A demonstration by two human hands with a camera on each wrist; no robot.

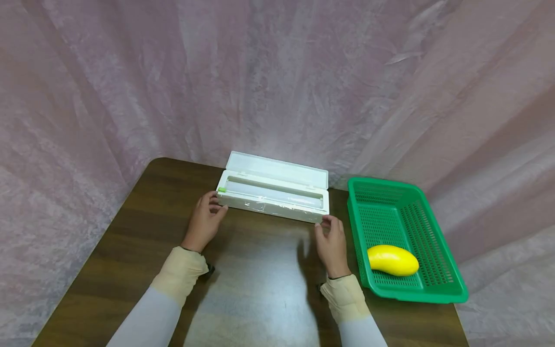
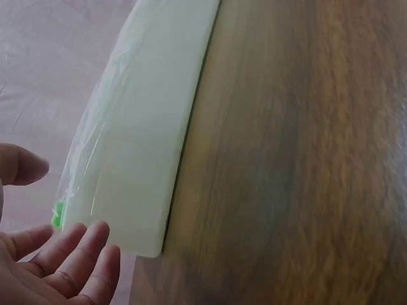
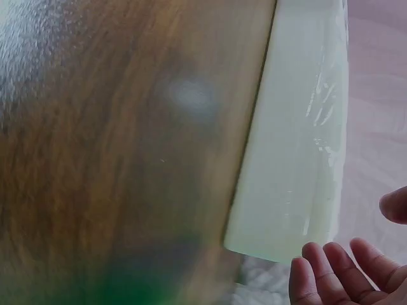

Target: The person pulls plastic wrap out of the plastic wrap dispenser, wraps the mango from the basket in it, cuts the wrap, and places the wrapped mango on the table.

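A white cling film dispenser lies at the table's back edge with its lid raised. Inside it shows a pale roll, and clear film clings to its front face. A small green slider sits at its left end. My left hand is beside that end, fingers loosely bent and thumb apart, as the left wrist view also shows. At the opposite end, my right hand has its fingertips close by the corner, the thumb spread away. Neither hand grips anything.
To the right stands a green plastic basket with a yellow mango-shaped fruit in it. Pinkish curtains hang right behind the brown wooden table. Both wrists carry beige wraps.
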